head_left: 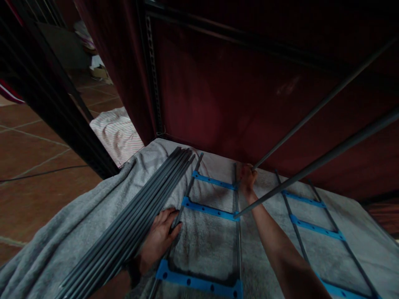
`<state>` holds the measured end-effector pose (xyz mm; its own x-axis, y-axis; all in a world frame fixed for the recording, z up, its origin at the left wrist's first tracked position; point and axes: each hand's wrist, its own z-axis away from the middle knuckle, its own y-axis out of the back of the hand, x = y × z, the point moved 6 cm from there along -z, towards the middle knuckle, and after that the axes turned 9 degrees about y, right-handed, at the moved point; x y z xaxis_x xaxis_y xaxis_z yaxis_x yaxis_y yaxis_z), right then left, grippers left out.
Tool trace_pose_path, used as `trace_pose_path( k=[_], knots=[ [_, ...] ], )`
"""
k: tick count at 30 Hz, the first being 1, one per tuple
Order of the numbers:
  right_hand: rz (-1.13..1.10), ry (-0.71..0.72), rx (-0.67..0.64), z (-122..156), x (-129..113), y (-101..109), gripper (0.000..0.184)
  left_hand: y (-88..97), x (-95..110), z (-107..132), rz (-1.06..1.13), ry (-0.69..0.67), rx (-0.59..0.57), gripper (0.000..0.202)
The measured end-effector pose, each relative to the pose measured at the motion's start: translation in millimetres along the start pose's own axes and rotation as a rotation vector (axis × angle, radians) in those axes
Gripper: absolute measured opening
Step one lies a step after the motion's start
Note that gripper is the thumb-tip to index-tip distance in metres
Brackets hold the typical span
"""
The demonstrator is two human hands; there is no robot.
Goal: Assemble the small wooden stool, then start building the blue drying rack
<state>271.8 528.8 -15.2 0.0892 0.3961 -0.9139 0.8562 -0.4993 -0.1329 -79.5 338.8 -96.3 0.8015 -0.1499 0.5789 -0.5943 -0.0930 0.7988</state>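
Observation:
A ladder-like frame of grey tubes and blue perforated crossbars [212, 209] lies on a grey blanket. My left hand [160, 234] wraps around the left side tube of this frame, fingers curled over it. At the far end, my right hand [248, 178] is closed around the lower end of a slanting grey tube [311, 116], which rises to the upper right. A second slanting tube [343, 149] meets the right end of the middle crossbar; my right forearm passes behind it. The frame's near crossbar [199, 281] lies below my left hand.
Left of the frame lies a bundle of several loose grey tubes [134, 220]. A second blue-barred frame [316, 227] rests on the right of the blanket [102, 207]. A dark red cloth [212, 95] hangs behind, and a black metal post [75, 128] stands at the left.

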Motion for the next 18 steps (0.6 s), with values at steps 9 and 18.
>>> trace_pose_path(
  k=[9, 18],
  knots=[
    [0.022, 0.007, 0.009, 2.3, 6.7, 2.4, 0.042, -1.3, 0.4, 0.3, -0.023, -0.007, -0.006, 0.032],
    [0.054, -0.014, -0.047, 5.7, 1.0, 1.4, 0.042, 1.1, 3.9, 0.1, -0.037, -0.017, 0.009, 0.028]
  ],
)
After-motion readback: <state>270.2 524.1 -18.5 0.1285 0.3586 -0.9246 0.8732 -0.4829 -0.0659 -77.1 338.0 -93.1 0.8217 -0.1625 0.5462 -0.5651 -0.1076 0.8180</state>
